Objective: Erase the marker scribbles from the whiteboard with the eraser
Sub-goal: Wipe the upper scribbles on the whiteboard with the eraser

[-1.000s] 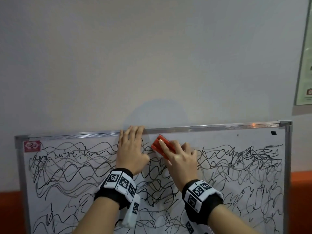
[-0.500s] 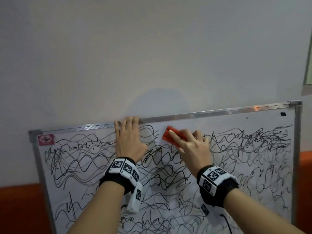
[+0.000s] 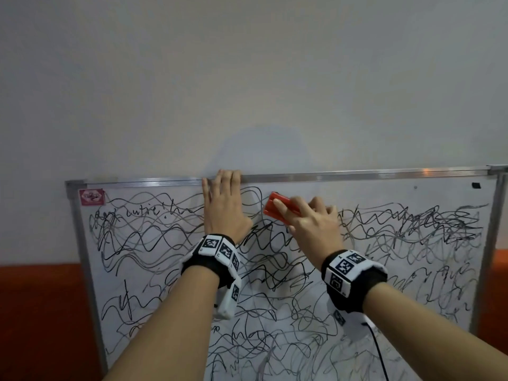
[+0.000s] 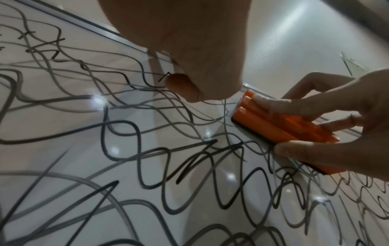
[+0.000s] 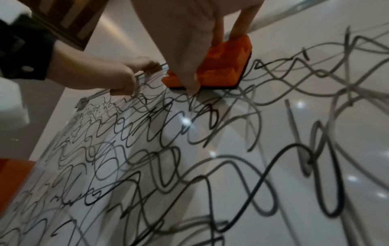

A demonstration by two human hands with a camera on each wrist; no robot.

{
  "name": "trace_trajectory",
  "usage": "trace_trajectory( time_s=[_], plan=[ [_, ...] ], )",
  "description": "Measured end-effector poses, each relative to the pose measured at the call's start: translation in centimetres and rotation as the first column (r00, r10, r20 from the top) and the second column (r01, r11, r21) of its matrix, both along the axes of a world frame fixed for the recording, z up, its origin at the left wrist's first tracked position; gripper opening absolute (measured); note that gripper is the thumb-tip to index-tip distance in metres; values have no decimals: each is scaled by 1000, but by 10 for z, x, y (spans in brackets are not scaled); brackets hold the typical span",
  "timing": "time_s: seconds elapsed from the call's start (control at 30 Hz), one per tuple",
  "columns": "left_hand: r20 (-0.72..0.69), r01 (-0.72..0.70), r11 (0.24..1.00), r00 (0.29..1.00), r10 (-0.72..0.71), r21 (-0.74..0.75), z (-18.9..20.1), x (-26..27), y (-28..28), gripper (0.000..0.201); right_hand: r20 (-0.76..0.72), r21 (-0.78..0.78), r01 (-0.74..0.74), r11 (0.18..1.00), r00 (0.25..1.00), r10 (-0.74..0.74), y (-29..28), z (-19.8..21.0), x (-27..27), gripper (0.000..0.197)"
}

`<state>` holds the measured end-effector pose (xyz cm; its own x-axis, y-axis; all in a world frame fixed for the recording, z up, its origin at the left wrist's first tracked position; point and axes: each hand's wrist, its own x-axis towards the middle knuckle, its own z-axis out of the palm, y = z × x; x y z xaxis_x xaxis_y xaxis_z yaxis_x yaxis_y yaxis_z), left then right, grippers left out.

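Whiteboard (image 3: 384,270) – eraser (image 3: 277,209) under R hand (image 3: 316,226)

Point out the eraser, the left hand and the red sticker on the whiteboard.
eraser (image 3: 270,207): head view, on the bare orange end clear of the fingers.
left hand (image 3: 224,213): head view, on the back of the hand, flat against the board.
red sticker (image 3: 92,196): head view, on the sticker's middle, top left corner of the board.

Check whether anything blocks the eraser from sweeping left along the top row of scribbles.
Yes: the left hand lies flat on the whiteboard, just left of the eraser, fingertips at the top frame. The right hand would run the eraser into it.
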<state>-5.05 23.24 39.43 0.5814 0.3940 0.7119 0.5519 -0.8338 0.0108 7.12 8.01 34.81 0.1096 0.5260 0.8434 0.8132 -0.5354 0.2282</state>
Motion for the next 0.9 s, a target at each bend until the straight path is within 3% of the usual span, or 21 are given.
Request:
trace_trajectory(
  time_s=[0.17,0.3,0.5,0.6,0.73,0.9],
  plan=[
    [-20,-50,998,999,50,-27,2,2,-6,97,-69,70,1,998,998,4,-6,12,4,72],
    [-55,-87,995,995,85,-43,4,3,-12,94,-4,-65,-61,996,998,61,-7,0,7,80],
    [-100,-71,996,993,66,-46,12,-5,-11,96,-89,31,-27,999,996,30,14,2,-12,79],
    [-124,-54,998,991,49,-36,10,-8,-5,96,-84,20,-43,999,995,45,1,-11,-2,84],
    [-111,-51,998,993,47,-30,6,-4,-3,96,-115,111,34,993,993,-21,-11,-5,11,75],
    [-114,-52,999,992,53,10,6,-2,-3,95,-68,55,10,998,998,-6,8,0,-5,76]
  ],
)
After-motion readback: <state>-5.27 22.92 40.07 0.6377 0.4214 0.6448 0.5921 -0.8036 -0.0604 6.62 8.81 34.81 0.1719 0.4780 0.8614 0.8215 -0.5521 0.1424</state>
